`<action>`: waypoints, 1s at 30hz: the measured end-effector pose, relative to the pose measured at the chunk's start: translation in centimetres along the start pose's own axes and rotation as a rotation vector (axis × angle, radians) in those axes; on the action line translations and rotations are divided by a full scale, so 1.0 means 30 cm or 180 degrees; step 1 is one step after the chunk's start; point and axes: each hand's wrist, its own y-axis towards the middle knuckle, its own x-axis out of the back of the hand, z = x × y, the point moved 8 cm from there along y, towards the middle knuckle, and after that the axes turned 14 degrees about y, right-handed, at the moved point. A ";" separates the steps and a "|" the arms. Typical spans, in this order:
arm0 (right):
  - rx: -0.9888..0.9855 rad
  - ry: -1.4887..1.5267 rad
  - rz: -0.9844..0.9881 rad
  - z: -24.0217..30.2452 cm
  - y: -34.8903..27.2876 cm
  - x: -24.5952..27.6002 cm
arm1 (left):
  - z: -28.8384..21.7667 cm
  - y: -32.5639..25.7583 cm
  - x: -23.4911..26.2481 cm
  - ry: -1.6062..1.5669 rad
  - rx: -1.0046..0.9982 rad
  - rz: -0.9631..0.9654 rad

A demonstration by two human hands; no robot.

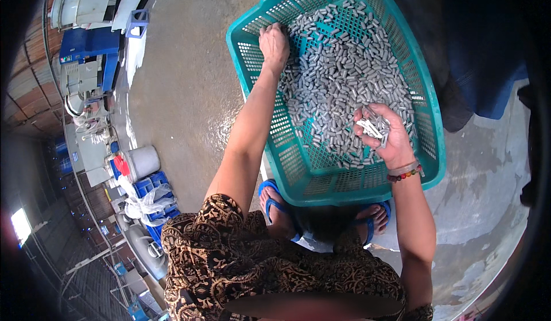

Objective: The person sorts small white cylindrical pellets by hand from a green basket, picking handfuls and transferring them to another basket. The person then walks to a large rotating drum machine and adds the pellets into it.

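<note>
A large green plastic basket (437, 154) with slotted walls stands in front of me. Spread over its perforated bottom lie many small grey metal cylinders (338, 63), with bare green patches between them. My left hand (274, 48) reaches inside by the far left wall, back up and fingers curled down; whatever its fingertips hold is hidden. Over the near right part of the heap, my right hand (385, 134) is turned palm up. Its bent fingers close round a small bunch of slim, shiny metal pieces (373, 129), some catching bright light.
My feet in blue flip-flops (270, 190) are at the basket's near edge. Wet concrete floor (189, 86) spreads to the left. Beyond it are a white bucket (142, 163), blue crates (158, 186) and a blue machine (89, 44). Dark blue cloth (485, 51) hangs at the right.
</note>
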 end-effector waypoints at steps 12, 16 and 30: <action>0.0015 0.0008 -0.0115 -0.006 0.001 -0.002 | -0.095 -0.095 0.046 -0.0164 0.0018 0.0693; 0.0030 0.0050 -0.0103 -0.002 0.005 -0.002 | -0.086 -0.036 0.089 -0.0655 -0.0207 0.1269; 0.0175 0.0060 -0.0117 0.012 -0.002 0.003 | -0.144 0.050 0.020 -0.0193 0.0044 0.1571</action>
